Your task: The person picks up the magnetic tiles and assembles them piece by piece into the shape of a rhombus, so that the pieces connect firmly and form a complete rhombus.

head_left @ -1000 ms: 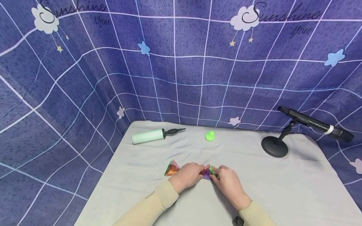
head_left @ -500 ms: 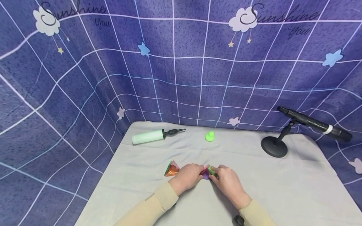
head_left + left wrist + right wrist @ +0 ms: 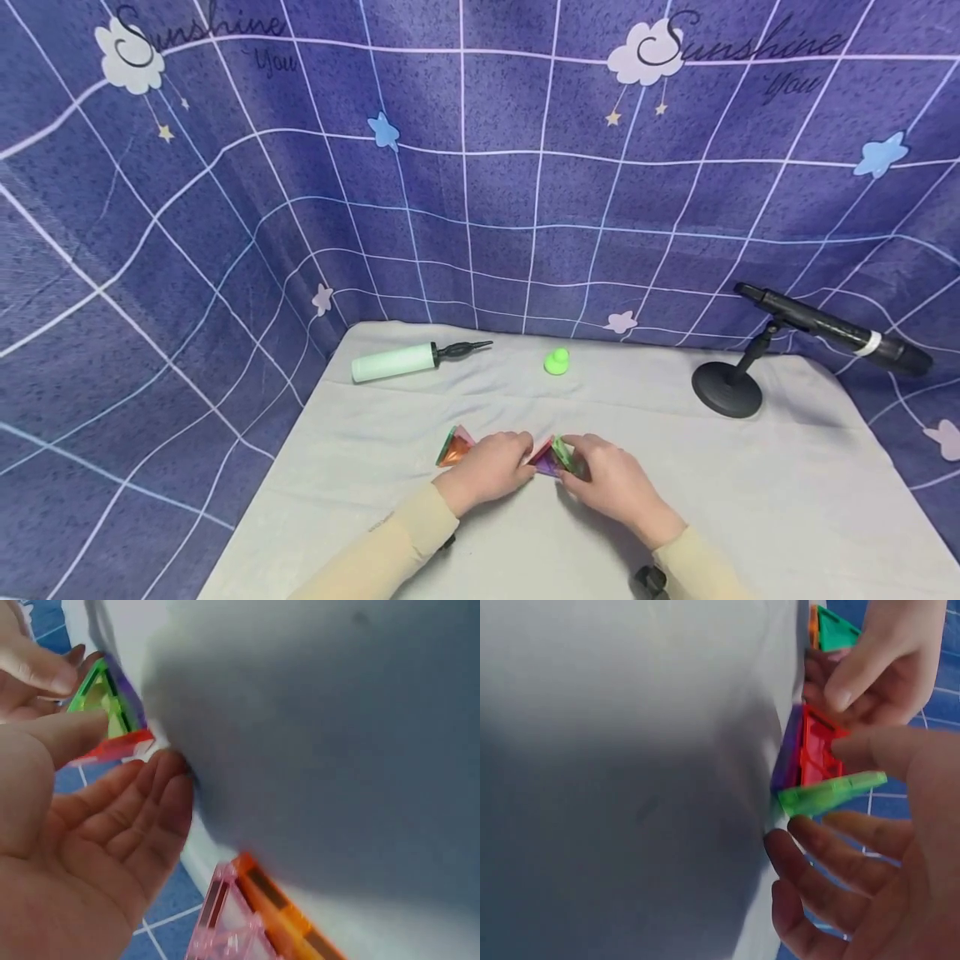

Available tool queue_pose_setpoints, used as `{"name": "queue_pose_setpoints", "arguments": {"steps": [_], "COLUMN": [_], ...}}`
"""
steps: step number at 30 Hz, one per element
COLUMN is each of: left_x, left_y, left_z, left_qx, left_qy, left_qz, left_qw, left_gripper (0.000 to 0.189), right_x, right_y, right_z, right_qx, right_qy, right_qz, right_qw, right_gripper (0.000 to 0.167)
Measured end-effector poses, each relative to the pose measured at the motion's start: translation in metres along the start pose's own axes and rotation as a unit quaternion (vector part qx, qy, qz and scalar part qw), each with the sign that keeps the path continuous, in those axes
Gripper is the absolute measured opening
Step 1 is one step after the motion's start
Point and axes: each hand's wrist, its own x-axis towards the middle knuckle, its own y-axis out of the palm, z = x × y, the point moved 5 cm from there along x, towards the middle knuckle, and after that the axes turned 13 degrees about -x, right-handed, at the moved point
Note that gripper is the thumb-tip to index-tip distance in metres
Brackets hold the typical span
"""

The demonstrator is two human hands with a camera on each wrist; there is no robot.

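Red, purple and green triangular magnetic tiles (image 3: 547, 467) stand joined as a small pyramid on the cloth, between the two hands. My left hand (image 3: 483, 471) is just left of it, fingers loosely bent and spread from the thumb in the left wrist view. My right hand (image 3: 611, 475) frames the green tile (image 3: 829, 793) from the right; in the right wrist view its fingers are spread, with a gap below that tile, and the thumb overlaps the red tile (image 3: 817, 754). Left of the left hand sits a second group of orange, pink and green tiles (image 3: 453, 450), partly covered by that hand.
A pale green hand pump (image 3: 393, 363) lies at the back left of the white-covered table (image 3: 787, 500). Behind the hands sits a bright green rubber duck (image 3: 557, 362). A black microphone-like tube on a round-based stand (image 3: 727, 389) is at the right. Blue curtains (image 3: 495, 192) rise behind.
Both hands have loosened and drawn slightly apart from the red, purple and green pyramid, the left to the left, the right to the right. The tiles stay where they were.
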Motion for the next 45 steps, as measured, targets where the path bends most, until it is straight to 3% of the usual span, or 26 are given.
{"name": "queue_pose_setpoints", "arguments": {"steps": [8, 12, 17, 21, 26, 31, 39, 45], "left_x": [-0.008, -0.012, -0.021, -0.029, -0.038, -0.046, -0.055, -0.057], "left_y": [-0.04, -0.063, -0.09, -0.101, -0.1, -0.087, -0.07, -0.065], "left_z": [-0.003, 0.006, 0.03, 0.054, 0.079, 0.095, 0.101, 0.103], "left_qx": [0.004, 0.007, -0.007, -0.011, -0.019, -0.035, -0.044, -0.046], "left_qy": [0.045, 0.067, 0.046, 0.013, -0.022, -0.044, -0.007, -0.004], "left_qz": [-0.048, -0.083, -0.123, -0.136, -0.118, -0.089, -0.049, -0.038], "left_qw": [0.9978, 0.9943, 0.9913, 0.9906, 0.9926, 0.9945, 0.9978, 0.9982], "left_gripper": [0.01, 0.007, 0.016, 0.022, 0.026, 0.026, 0.037, 0.041], "right_x": [0.006, 0.012, 0.019, 0.023, 0.027, 0.03, 0.033, 0.034], "right_y": [-0.009, -0.01, -0.011, -0.009, -0.003, 0.001, 0.006, 0.008], "right_z": [-0.007, -0.009, -0.006, -0.004, -0.002, 0.002, 0.005, 0.004], "right_qx": [0.018, 0.018, 0.014, 0.018, 0.017, 0.023, 0.021, 0.016], "right_qy": [-0.06, -0.082, -0.117, -0.138, -0.165, -0.179, -0.192, -0.186], "right_qz": [-0.003, -0.019, -0.041, -0.041, -0.032, -0.035, -0.045, -0.029], "right_qw": [0.998, 0.9963, 0.9922, 0.9894, 0.9857, 0.983, 0.9801, 0.982], "right_gripper": [0.049, 0.048, 0.051, 0.052, 0.053, 0.051, 0.034, 0.03]}}
